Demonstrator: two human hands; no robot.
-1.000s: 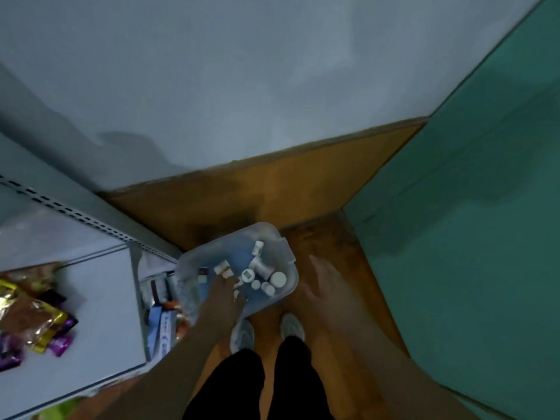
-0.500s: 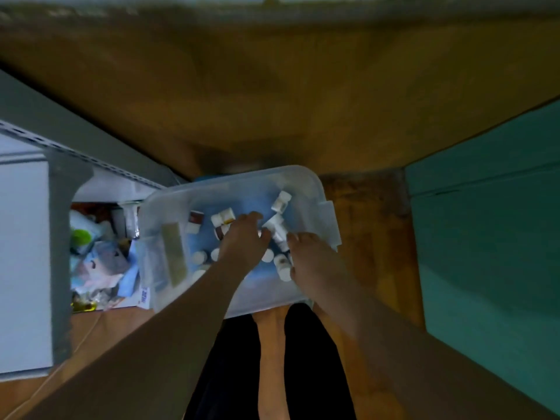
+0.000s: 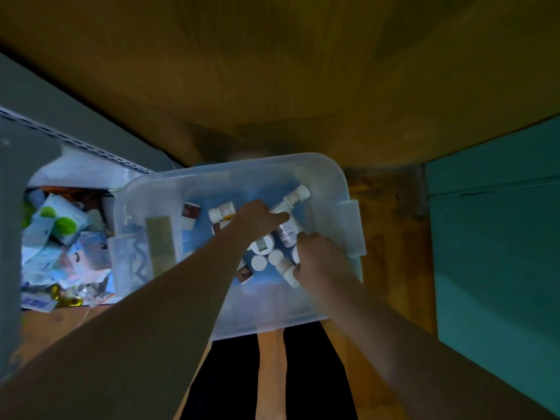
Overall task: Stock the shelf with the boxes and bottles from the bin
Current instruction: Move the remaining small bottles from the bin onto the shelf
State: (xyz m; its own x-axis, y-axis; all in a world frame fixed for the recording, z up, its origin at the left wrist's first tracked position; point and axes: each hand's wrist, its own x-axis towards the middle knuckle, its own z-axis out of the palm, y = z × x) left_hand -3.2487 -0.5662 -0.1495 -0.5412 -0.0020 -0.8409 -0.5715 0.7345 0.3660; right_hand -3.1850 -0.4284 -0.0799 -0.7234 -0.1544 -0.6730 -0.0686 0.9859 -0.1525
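— What's over on the left?

— A grey shelf (image 3: 18,237), and its low level is stuffed with packets (image 3: 60,237), white ones with green dots among them, all jumbled together. Just beside it, on the wooden floor (image 3: 388,222), sits a clear plastic bin (image 3: 212,180).

— Anything against the bin's left wall?

— A flat pale box (image 3: 160,247) leaning there, and a small dark box (image 3: 190,212) a little further in. Then a white bottle (image 3: 222,211) lying on its side.

— And the hands?

— Both are down inside the bin. The left hand (image 3: 257,218) is over the middle of the heap, fingers stretched toward a tall bottle (image 3: 289,213) that lies tilted, its cap toward the far right corner. The fingertips touch it, but whether they have closed round it I cannot tell; the back of the hand hides that.

— The right one?

— The right hand (image 3: 321,259) is nearer the right wall, fingers curled down over a small white bottle (image 3: 286,269) lying near the front. It looks to be gripping that one. Between the two hands are a round white jar (image 3: 263,245) with a label and a couple of white caps (image 3: 259,263).

— Further right?

— The bin's side latch (image 3: 351,228), more floor, then a teal wall (image 3: 497,237). Dark trouser legs (image 3: 315,374) stand below the bin.
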